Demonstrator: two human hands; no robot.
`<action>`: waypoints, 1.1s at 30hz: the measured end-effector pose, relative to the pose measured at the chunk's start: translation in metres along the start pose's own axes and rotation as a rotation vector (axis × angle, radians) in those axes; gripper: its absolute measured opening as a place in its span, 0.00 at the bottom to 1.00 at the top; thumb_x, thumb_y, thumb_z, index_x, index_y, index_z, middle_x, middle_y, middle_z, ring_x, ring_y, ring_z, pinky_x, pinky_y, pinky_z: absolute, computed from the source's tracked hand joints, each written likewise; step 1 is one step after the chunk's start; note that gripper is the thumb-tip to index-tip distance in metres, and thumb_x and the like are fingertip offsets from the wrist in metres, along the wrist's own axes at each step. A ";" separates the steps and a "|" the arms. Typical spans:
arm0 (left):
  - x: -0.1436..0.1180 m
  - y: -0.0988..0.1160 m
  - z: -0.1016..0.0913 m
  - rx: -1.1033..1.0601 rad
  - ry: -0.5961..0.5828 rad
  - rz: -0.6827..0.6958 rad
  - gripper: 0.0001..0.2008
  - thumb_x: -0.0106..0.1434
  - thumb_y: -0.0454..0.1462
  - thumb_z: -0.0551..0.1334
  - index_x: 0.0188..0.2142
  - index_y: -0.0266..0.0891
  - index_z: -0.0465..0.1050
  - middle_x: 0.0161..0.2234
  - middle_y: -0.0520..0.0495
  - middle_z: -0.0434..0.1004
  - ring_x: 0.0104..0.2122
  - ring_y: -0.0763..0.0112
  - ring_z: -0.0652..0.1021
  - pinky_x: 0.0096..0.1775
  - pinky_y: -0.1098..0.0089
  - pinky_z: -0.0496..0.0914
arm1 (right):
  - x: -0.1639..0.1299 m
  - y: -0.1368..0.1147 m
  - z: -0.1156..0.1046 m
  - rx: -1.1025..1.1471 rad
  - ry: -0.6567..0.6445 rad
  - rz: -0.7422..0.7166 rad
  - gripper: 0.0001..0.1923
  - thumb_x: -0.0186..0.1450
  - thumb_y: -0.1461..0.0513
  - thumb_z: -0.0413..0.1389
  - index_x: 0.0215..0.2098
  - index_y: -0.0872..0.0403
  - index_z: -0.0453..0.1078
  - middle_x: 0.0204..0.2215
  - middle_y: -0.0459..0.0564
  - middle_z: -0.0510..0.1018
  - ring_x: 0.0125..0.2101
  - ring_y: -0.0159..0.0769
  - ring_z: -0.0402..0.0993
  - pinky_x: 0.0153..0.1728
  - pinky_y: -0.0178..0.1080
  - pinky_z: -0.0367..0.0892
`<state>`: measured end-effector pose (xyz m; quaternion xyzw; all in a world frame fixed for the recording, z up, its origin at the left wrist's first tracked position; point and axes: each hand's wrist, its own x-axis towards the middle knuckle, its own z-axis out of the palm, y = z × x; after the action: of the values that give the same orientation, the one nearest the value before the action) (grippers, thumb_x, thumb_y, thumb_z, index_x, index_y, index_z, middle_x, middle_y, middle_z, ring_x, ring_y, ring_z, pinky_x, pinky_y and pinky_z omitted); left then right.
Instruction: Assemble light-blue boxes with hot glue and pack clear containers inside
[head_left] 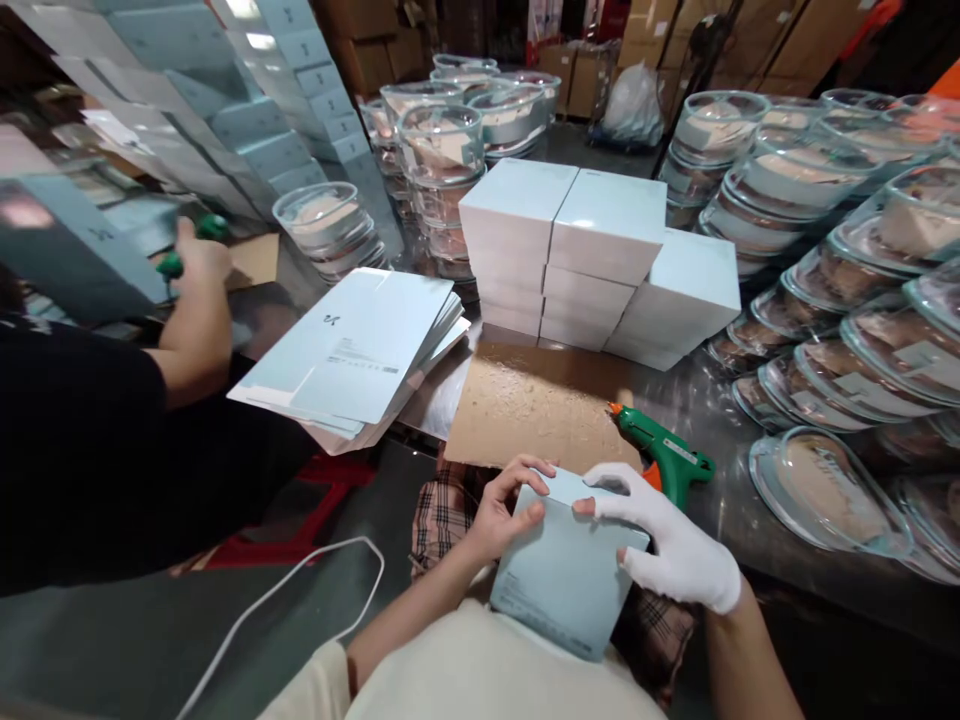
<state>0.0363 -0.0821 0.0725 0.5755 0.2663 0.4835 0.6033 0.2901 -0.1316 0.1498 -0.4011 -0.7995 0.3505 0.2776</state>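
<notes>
I see both of my hands closed on a pale blue carton (562,575) held low against my lap, just in front of the desk (720,480). The carton looks flat-sided and matte, light grey-blue, with a line of tiny print along its lower left edge and one flap folded in at the top. My bare left hand (504,512) has its grip on the upper left corner, thumb on the face and fingers curled over the folded flap. My right hand (675,540), in a white glove, holds the upper right edge, its fingertips pressing the flap from the other side. Just beyond my right hand a green hot glue gun (664,455) with an orange tip lies on the desk, touching the edge of a brown cardboard sheet (536,405) speckled with glue drips. Behind that sheet stand stacked finished boxes (592,260), and to the left a pile of flat unfolded cartons (360,355). Clear plastic trays (840,300) crowd the right side. At the left, a co-worker's hand (199,260) grips another green glue gun.
</notes>
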 end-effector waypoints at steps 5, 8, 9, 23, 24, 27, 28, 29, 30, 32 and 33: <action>0.001 0.001 -0.003 0.031 0.083 0.032 0.24 0.63 0.59 0.69 0.35 0.41 0.74 0.45 0.38 0.79 0.53 0.50 0.80 0.58 0.46 0.72 | -0.013 0.009 0.023 0.003 0.364 0.001 0.21 0.68 0.63 0.61 0.58 0.44 0.67 0.62 0.57 0.69 0.62 0.46 0.71 0.59 0.48 0.72; 0.002 0.002 -0.004 0.034 0.115 0.059 0.22 0.63 0.57 0.70 0.34 0.41 0.75 0.45 0.39 0.80 0.51 0.51 0.81 0.58 0.47 0.71 | -0.012 0.015 0.038 0.066 0.463 0.014 0.12 0.71 0.65 0.59 0.50 0.44 0.68 0.64 0.53 0.67 0.65 0.44 0.70 0.61 0.49 0.71; 0.003 0.003 -0.005 0.030 0.126 0.063 0.22 0.63 0.56 0.70 0.34 0.40 0.74 0.44 0.39 0.80 0.51 0.51 0.81 0.57 0.48 0.72 | -0.012 0.017 0.042 0.118 0.477 0.020 0.12 0.72 0.63 0.59 0.51 0.43 0.69 0.67 0.53 0.63 0.66 0.45 0.68 0.61 0.50 0.71; 0.012 -0.004 -0.005 -0.131 0.707 0.011 0.22 0.71 0.59 0.60 0.51 0.52 0.58 0.51 0.47 0.75 0.48 0.65 0.80 0.48 0.66 0.77 | -0.045 -0.023 0.075 0.153 0.800 0.615 0.32 0.58 0.33 0.64 0.33 0.53 0.83 0.29 0.56 0.85 0.29 0.48 0.82 0.31 0.42 0.80; 0.009 -0.005 -0.003 -0.080 0.673 0.009 0.24 0.69 0.59 0.63 0.51 0.51 0.58 0.54 0.45 0.74 0.54 0.63 0.79 0.53 0.63 0.76 | -0.049 -0.027 0.064 0.045 0.887 0.596 0.27 0.62 0.37 0.64 0.31 0.52 0.83 0.28 0.55 0.85 0.27 0.48 0.82 0.31 0.42 0.80; 0.005 0.005 -0.008 0.248 0.702 0.235 0.32 0.60 0.57 0.73 0.51 0.50 0.58 0.64 0.40 0.64 0.67 0.56 0.69 0.65 0.53 0.67 | -0.067 -0.043 0.015 -0.375 0.752 0.298 0.11 0.67 0.52 0.63 0.38 0.48 0.85 0.32 0.52 0.87 0.28 0.45 0.83 0.31 0.40 0.79; 0.006 0.014 -0.011 0.370 0.676 0.352 0.37 0.55 0.57 0.76 0.52 0.51 0.58 0.66 0.39 0.62 0.69 0.53 0.66 0.68 0.49 0.63 | -0.068 -0.051 -0.001 -0.497 0.620 0.167 0.10 0.68 0.56 0.62 0.43 0.45 0.85 0.34 0.50 0.87 0.29 0.44 0.84 0.30 0.39 0.77; 0.008 0.024 -0.014 0.485 0.588 0.444 0.42 0.51 0.57 0.79 0.55 0.51 0.59 0.67 0.38 0.61 0.71 0.48 0.64 0.70 0.43 0.58 | -0.067 -0.060 -0.013 -0.584 0.487 0.057 0.12 0.69 0.59 0.59 0.47 0.43 0.84 0.34 0.49 0.87 0.28 0.42 0.83 0.28 0.38 0.75; 0.012 0.035 -0.015 0.583 0.440 0.504 0.47 0.47 0.57 0.80 0.59 0.51 0.59 0.69 0.36 0.61 0.72 0.42 0.61 0.71 0.38 0.51 | -0.061 -0.070 -0.021 -0.634 0.363 -0.026 0.14 0.69 0.60 0.58 0.48 0.42 0.82 0.34 0.48 0.87 0.28 0.40 0.82 0.27 0.38 0.73; 0.021 0.055 -0.012 0.726 0.054 0.511 0.50 0.50 0.55 0.79 0.66 0.51 0.58 0.69 0.32 0.64 0.73 0.33 0.59 0.70 0.28 0.38 | -0.047 -0.087 -0.028 -0.654 0.208 -0.114 0.14 0.70 0.62 0.56 0.47 0.41 0.81 0.32 0.46 0.86 0.26 0.38 0.80 0.27 0.38 0.71; 0.024 0.061 -0.010 0.762 -0.118 0.481 0.47 0.55 0.53 0.78 0.68 0.50 0.58 0.67 0.32 0.68 0.73 0.32 0.59 0.68 0.25 0.33 | -0.043 -0.092 -0.028 -0.630 0.162 -0.119 0.13 0.71 0.61 0.56 0.47 0.40 0.81 0.33 0.47 0.86 0.27 0.38 0.80 0.29 0.39 0.71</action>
<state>0.0204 -0.0643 0.1346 0.8287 0.2489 0.4439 0.2332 0.2923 -0.1976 0.2318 -0.4463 -0.8660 0.0361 0.2227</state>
